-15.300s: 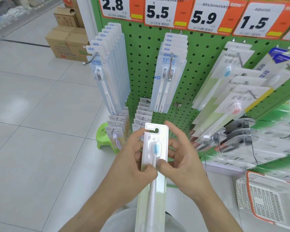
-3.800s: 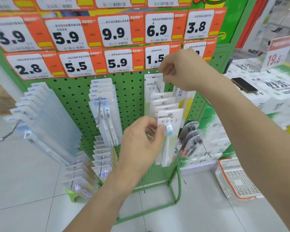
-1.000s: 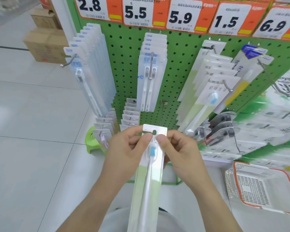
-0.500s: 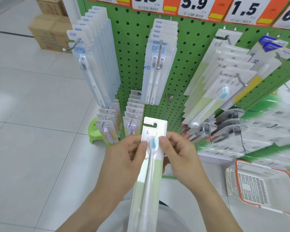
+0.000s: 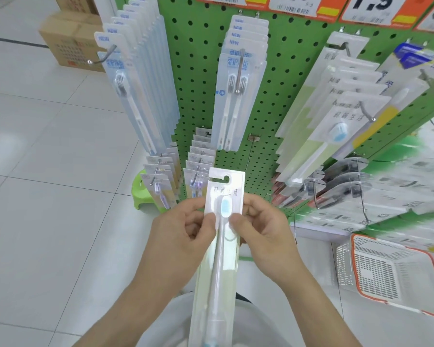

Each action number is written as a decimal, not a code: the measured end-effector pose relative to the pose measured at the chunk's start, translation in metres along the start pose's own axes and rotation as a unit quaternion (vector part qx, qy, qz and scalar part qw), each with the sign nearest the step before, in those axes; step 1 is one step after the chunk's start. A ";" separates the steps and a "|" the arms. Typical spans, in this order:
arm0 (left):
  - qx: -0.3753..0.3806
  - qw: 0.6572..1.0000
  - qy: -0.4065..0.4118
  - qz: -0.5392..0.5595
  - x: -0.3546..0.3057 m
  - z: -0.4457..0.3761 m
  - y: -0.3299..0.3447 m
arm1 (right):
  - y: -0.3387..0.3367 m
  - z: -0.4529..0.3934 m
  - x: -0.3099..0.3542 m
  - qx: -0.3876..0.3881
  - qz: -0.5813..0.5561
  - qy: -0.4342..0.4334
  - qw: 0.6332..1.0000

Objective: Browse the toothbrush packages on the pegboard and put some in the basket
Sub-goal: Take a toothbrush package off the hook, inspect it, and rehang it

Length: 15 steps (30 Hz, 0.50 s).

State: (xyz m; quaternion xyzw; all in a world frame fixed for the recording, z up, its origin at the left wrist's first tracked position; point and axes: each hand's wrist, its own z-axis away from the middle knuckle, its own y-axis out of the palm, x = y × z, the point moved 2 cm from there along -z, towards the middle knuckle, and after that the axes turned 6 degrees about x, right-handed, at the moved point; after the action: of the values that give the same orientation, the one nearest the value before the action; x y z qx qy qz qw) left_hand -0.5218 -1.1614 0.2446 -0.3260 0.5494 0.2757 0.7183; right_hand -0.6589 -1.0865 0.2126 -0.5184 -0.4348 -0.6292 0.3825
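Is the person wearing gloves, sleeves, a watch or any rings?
No. The left hand and right hand are bare, with no gloves, rings or watch showing. Both forearms are uncovered to the picture's bottom edge, so no sleeves appear.

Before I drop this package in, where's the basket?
In the head view, the basket sits on the floor at lower right, below the pegboard, right of your right hand.

open floor (image 5: pixel 48 196) at left, protruding pegboard hooks (image 5: pixel 368 116) ahead, basket (image 5: pixel 391 271) unobstructed at right
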 end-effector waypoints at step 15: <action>0.084 0.994 -0.054 -0.035 0.007 0.003 -0.009 | 0.003 -0.001 -0.007 -0.027 0.016 0.022 0.999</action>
State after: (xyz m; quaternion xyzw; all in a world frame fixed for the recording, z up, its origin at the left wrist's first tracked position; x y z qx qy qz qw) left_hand -0.5110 -1.1642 0.2396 -0.2681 0.5190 0.2212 0.7809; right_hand -0.6555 -1.0877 0.2066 -0.5212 -0.4005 -0.6462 0.3878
